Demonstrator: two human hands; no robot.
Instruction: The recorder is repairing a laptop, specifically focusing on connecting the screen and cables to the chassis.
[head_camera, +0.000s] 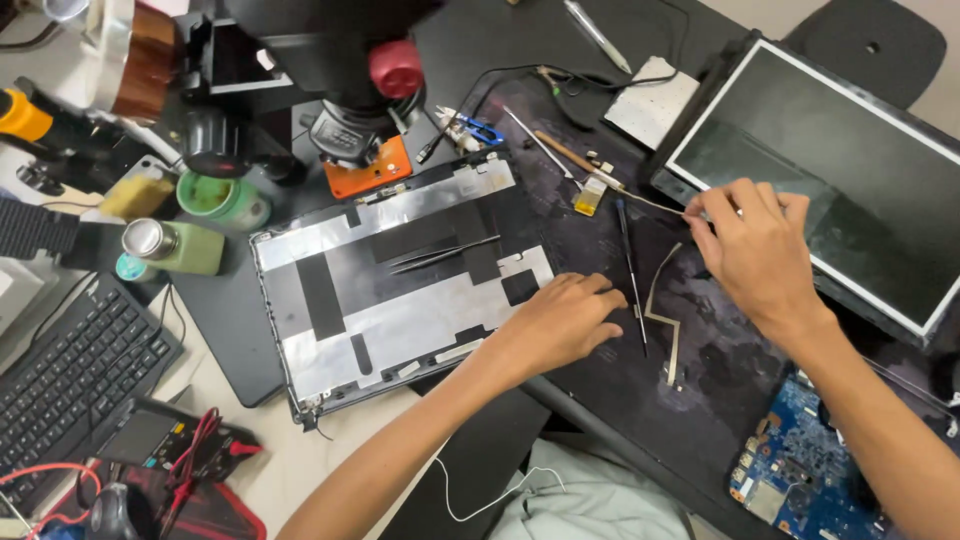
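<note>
Two hands over a dark work mat (600, 370) on a cluttered pale bench. Right hand (752, 243) pinches the end of a thin flat ribbon cable (655, 203) between thumb and fingertips, wrist bent, forearm coming up from lower right. The cable runs left from the pinch to a small yellow connector tab (590, 196). Just right of the pinch, a bare display panel (830, 170) lies flat with its white edge strip touching the hand's knuckle side. Below the pinch, a bent metal strip (668, 320) lies on the mat; beside it, a slim screwdriver (630, 270).

Left hand (562, 322) lies palm down, fingers curled, holding nothing, on the mat at the edge of a laptop lid cover (400, 290), well left of the pinch. Tweezers (445, 254) lie on that cover. Further left: microscope head (340, 60), green pot (222, 198), bottle (172, 246), keyboard (70, 370). Blue circuit board (800, 470) sits under the right forearm.
</note>
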